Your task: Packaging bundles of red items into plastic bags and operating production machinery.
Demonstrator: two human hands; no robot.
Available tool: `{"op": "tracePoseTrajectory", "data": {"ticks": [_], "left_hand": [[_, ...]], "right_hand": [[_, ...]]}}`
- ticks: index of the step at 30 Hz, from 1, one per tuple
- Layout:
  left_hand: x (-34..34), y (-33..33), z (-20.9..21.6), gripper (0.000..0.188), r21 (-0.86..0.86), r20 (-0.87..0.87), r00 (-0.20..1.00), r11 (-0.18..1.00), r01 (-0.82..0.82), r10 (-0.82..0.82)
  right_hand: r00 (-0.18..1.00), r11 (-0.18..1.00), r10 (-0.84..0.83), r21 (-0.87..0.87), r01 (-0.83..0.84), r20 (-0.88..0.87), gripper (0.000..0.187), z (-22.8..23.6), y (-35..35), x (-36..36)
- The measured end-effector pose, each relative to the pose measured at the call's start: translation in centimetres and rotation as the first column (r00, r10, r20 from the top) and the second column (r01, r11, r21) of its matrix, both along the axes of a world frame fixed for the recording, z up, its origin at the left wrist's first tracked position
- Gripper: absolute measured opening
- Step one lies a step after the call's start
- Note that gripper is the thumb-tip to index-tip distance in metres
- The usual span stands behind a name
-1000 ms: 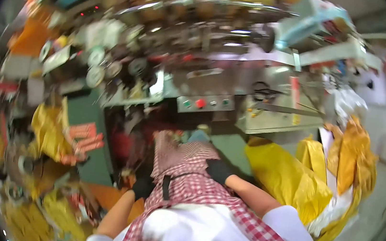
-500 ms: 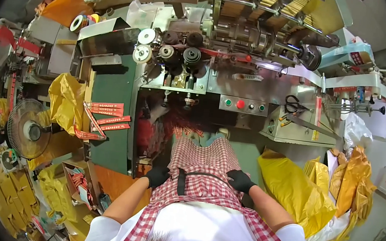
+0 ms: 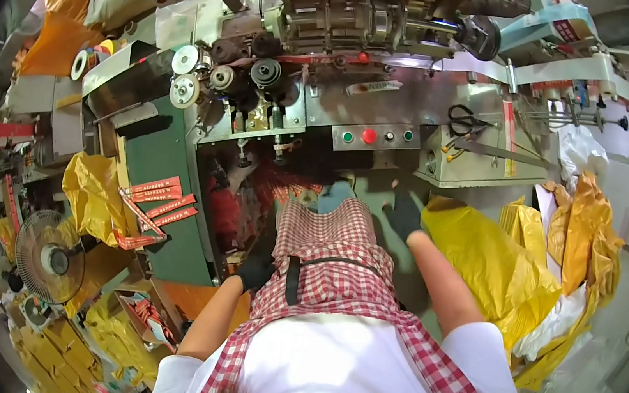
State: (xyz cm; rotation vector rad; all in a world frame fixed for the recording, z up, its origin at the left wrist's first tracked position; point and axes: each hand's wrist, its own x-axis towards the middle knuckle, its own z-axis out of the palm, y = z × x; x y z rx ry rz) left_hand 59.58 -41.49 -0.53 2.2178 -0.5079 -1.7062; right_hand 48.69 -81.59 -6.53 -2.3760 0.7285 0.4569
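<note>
My right hand, in a dark fingerless glove, reaches forward over my right side. Its fingers are apart and hold nothing. The yellow plastic sack is the closest thing to it. Beside my left hip is my left hand, gloved in black, against the red-checked apron; its fingers do not show clearly. Ahead of me stands a machine with rollers and a control strip carrying a red button and green ones. On the green table to the left lie several red printed packets.
Black-handled scissors rest on a metal box to the right. A fan stands at the left, below a crumpled yellow bag. More yellow and orange sacks are piled at the right. A open carton holds red packets.
My right hand has left the apron and moved forward, its fingers spreading. My left hand remains near my hip. The view has tilted and shifted, so the machine appears higher and farther left.
</note>
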Motion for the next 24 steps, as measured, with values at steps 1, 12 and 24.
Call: {"op": "tracePoseTrajectory", "data": {"ticks": [1, 12, 24], "left_hand": [[0.0, 0.3, -0.1, 0.036, -0.044, 0.084, 0.995, 0.998, 0.052, -0.049], [13.7, 2.0, 0.4, 0.028, -0.004, 0.715, 0.672, 0.963, -0.271, 0.192], [39.6, -5.6, -2.6, 0.037, -0.227, 0.971, 0.069, 0.973, -0.043, 0.23]], "right_hand": [[0.998, 0.998, -0.041, -0.054, 0.039, -0.041, 0.06, -0.6, -1.4, 2.9], [0.939, 0.923, -0.332, -0.236, 0.303, -0.094, 0.06, -8.0, -6.7, 11.0], [0.961, 0.931, -0.255, -0.295, 0.215, -0.105, 0.067, -5.9, -5.5, 12.3]]}}
